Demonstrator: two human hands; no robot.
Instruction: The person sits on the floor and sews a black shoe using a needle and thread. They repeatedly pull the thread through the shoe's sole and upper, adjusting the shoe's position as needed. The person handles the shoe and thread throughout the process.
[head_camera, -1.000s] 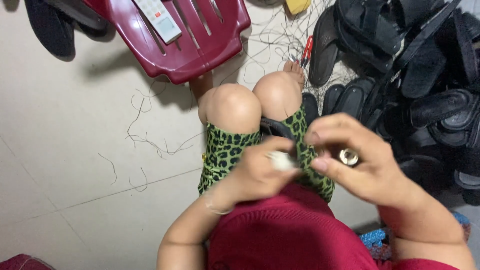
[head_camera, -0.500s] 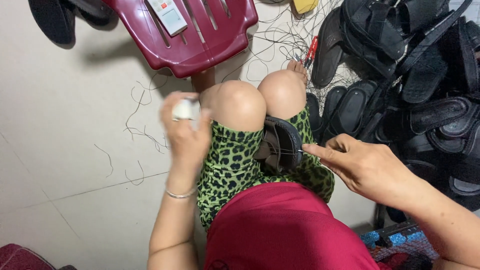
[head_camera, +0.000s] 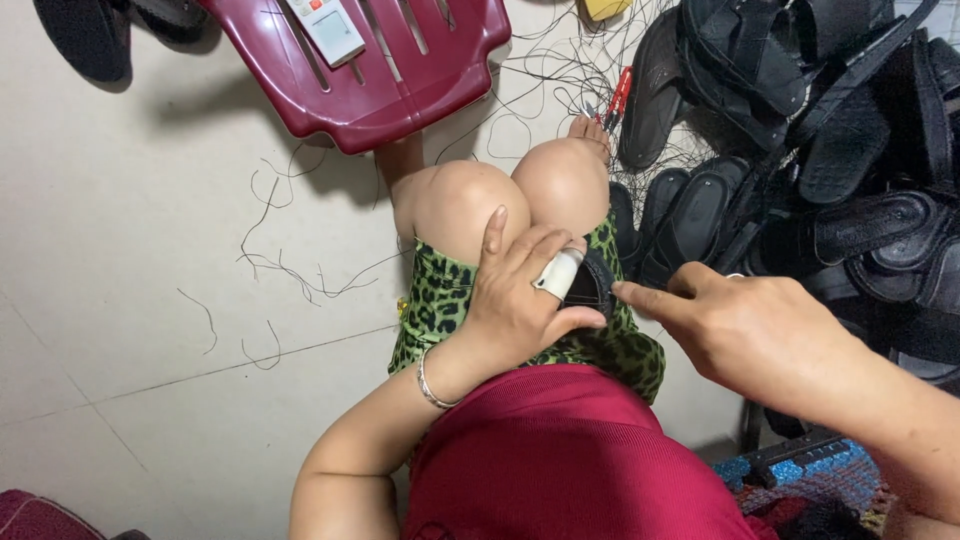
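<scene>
Change noted: half a second ago the left hand (head_camera: 520, 300) was raised clear of the lap toward the floor side, carrying a small white cylindrical piece (head_camera: 558, 273). It has since come back and now lies across the lap, over the green leopard-print shorts (head_camera: 440, 300). The black rubber sandal piece (head_camera: 592, 285) remains on the lap, just below the knees, now partly covered by the left fingers. The work has therefore returned to the sandal piece.

Left hand: palm down, thumb pointing up toward the knee, fingers curled round the white piece, which sits pinched between them and touches the black piece.

Right hand (head_camera: 745, 330): fingers loosely bent, index finger extended, its tip touching the right edge of the black piece. Nothing shows in its grasp; the palm side is hidden.

Surroundings: a heap of black sandals (head_camera: 830, 130) to the right, a maroon plastic stool (head_camera: 380, 70) ahead, loose black threads (head_camera: 290, 270) on the tiled floor (head_camera: 130, 260).
</scene>
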